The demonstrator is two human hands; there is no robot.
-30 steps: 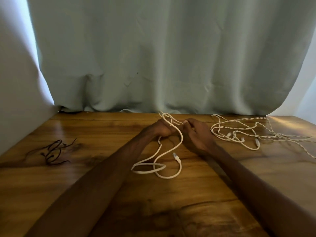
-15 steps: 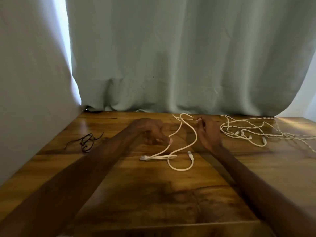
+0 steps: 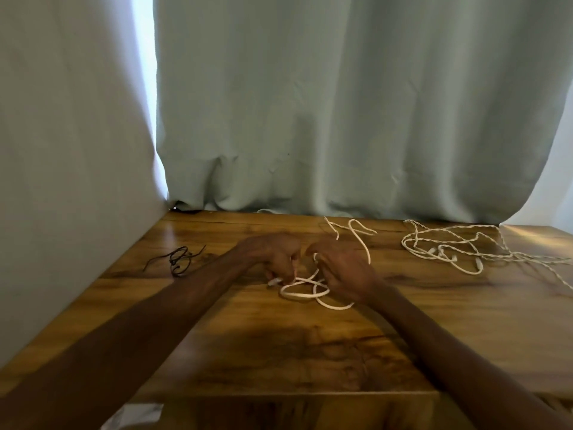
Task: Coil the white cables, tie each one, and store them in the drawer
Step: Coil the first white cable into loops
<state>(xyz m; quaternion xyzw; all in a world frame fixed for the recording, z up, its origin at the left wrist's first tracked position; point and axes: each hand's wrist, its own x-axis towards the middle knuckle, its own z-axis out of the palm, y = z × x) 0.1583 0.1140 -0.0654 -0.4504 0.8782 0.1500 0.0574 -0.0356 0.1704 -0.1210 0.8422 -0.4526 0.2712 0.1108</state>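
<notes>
Both hands pinch the white cable (image 3: 305,291) mid-table (image 3: 279,352): left hand (image 3: 273,254) near one end, right hand (image 3: 341,268) on the loops. Loops sit loose and uneven, so risk is they spring apart or knot; its far tail lies near the braided cable pile (image 3: 449,249) and could snag.

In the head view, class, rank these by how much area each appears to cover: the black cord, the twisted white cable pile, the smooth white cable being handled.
1. Twisted white cable pile
2. Smooth white cable, partly hidden by hands
3. Black cord
</notes>
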